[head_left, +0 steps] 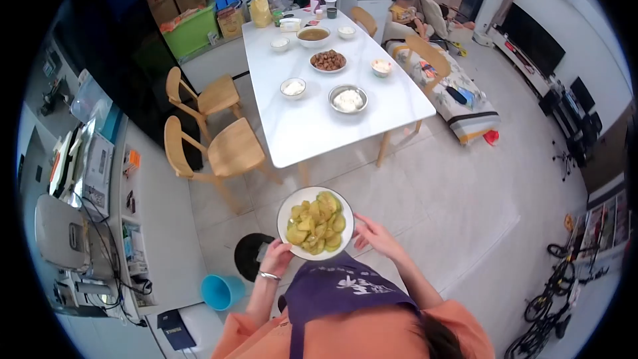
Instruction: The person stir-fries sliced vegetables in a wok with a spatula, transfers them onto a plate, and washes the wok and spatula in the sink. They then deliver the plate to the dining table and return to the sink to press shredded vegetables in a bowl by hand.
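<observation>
A white plate (284, 207) with a dark rim, heaped with yellow-green sliced vegetables (318, 224), is level in front of my purple apron. My left hand (276, 257), with a bracelet at the wrist, grips its lower left edge; the fingers beneath are hidden. Beside the right edge is my right hand (374, 235), fingers apart, and whether a fingertip touches the rim I cannot tell. Ahead of the plate stands the white table (299, 139), bearing a metal bowl of rice (347, 100), a dish of brown meat pieces (328, 61), a soup bowl (313, 36) and several small rice bowls.
Wooden chairs (239, 146) stand left of the table, with more on its right. On the floor to my left are a blue bin (222, 292) and a black round bin (252, 256). A person (403, 13) sits beyond the table. Bicycles (551, 299) stand at right.
</observation>
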`<state>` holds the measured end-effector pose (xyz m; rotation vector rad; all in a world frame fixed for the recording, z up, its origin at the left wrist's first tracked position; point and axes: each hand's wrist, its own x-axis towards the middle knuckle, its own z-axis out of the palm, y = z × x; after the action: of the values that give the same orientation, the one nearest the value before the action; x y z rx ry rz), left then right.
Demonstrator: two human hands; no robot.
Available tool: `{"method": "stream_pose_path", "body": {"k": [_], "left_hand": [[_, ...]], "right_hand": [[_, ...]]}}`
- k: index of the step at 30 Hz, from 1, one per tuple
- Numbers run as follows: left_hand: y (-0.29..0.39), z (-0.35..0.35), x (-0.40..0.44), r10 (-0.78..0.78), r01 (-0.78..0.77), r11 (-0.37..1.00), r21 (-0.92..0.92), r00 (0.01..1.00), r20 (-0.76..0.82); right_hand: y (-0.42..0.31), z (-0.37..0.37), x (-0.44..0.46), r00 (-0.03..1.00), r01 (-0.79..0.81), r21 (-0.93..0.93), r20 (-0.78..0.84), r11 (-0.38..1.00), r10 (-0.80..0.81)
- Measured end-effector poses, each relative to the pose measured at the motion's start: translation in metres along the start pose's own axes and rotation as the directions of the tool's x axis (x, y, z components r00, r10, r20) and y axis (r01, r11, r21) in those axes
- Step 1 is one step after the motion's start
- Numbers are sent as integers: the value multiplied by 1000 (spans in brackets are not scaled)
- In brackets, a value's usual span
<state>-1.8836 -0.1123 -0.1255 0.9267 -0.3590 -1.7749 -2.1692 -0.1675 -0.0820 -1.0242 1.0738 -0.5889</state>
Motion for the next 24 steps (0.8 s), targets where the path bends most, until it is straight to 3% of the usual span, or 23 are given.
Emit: {"method": "stream_pose_path", "body": {"k": [2,4,8,11,14,17,19,20,22,24], "left_hand": [[36,34,45,-15,18,999,39,998,-58],[55,43,94,-4,10,999,54,993,-114],[95,59,187,24,-16,999,49,988,-155],[119,74,257,101,-100,995,19,977,-188],[143,89,322,168,-173,985,0,954,-248],[153,97,380,207,-236,970,-65,933,-296],[160,105,423,217,-254,965,-67,915,-341],[164,106,442,221,-270,959,-82,901,-374],[173,95,486,202,-258,962,-93,895,-398],[178,93,527,224,-298,948,-110,873,-433]], "right_hand": [[-10,-52,57,993,111,2,-47,994,-111],[-34,-104,110,987,89,-43,-127,995,-94],[-97,-192,224,941,222,-140,-229,965,-250],[-131,-248,338,934,216,-114,-266,970,-239],[-149,-278,458,945,151,-205,-259,967,-203],[-134,-289,573,964,78,-37,-253,996,-85],[-133,-283,618,949,-97,175,-280,980,144],[-131,-280,633,952,-105,177,-266,979,151],[-129,-270,656,965,-85,410,-193,908,177],[-126,-265,667,970,-72,449,-178,891,168]]}}
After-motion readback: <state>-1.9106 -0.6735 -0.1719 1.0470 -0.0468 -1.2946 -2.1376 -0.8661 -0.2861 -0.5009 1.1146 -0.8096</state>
